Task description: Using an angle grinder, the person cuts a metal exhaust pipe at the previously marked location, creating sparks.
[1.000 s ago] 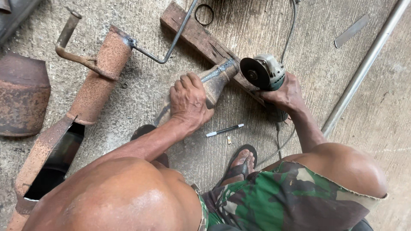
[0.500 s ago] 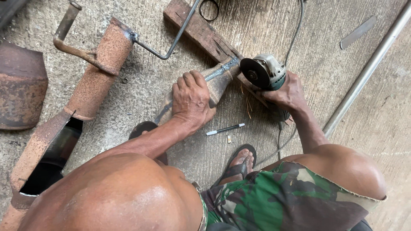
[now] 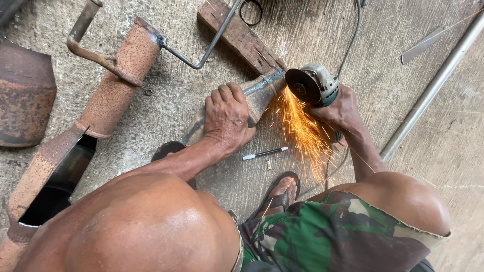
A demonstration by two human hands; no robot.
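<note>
Left hand [image 3: 228, 117] clamped on rusty flattened metal pipe [image 3: 257, 98], right hand [image 3: 340, 108] gripped grey-green angle grinder [image 3: 313, 84], orange sparks [image 3: 301, 132] sprayed over concrete floor [image 3: 383, 65]

The angle grinder [image 3: 315, 84] has a matt grey-green plastic body and a dark abrasive disc. It bites a dull grey metal piece [image 3: 257, 93] with a bright, bare strip along its edge. Beside that piece, the wooden plank [image 3: 237, 35] looks rough and weathered; the rusty pipe [image 3: 118, 75] is coarse, orange-brown; the concrete floor [image 3: 393, 65] is gritty and matt.

Probably a metal workshop yard: bare concrete floor [image 3: 151, 116], rusty pipe [image 3: 118, 75], sparking grinder [image 3: 312, 84].
</note>
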